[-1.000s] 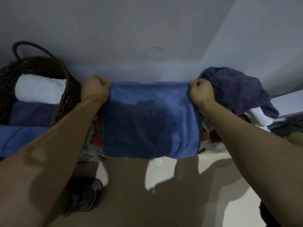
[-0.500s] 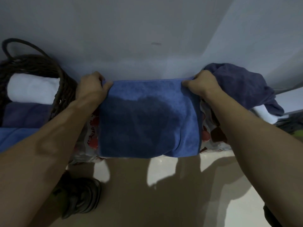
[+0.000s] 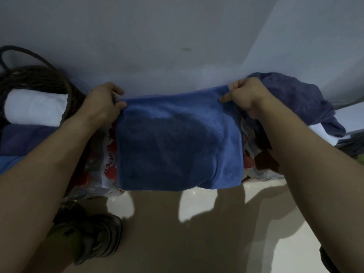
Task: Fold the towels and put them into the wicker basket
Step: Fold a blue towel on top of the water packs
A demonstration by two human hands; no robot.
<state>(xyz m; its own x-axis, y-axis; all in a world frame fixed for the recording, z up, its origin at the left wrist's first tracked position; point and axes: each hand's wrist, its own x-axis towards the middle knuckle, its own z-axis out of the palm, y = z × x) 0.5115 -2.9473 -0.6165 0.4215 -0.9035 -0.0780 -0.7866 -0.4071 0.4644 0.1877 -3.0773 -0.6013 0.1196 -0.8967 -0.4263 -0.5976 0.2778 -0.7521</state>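
Observation:
A blue towel (image 3: 177, 142) hangs doubled in front of me, its top edge stretched between both hands. My left hand (image 3: 102, 107) pinches the top left corner, and my right hand (image 3: 246, 97) grips the top right corner. The dark wicker basket (image 3: 39, 75) stands at the left and holds a rolled white towel (image 3: 35, 109), a folded purple towel (image 3: 25, 136) and a blue one (image 3: 7, 164) below it. A crumpled dark purple towel (image 3: 299, 101) lies in a heap behind my right hand, with a white towel (image 3: 323, 133) partly under it.
A red and white printed plastic bag (image 3: 108, 160) sits under the hanging towel. The grey wall (image 3: 177, 46) rises right behind it. Below are a pale glossy floor (image 3: 197, 205) and a dark shoe (image 3: 92, 233) at lower left.
Both hands have shifted their hold along the towel's top edge, fists loosening into finger pinches at the corners. The towel's top edge now sags slightly to the left. The view has tilted a little.

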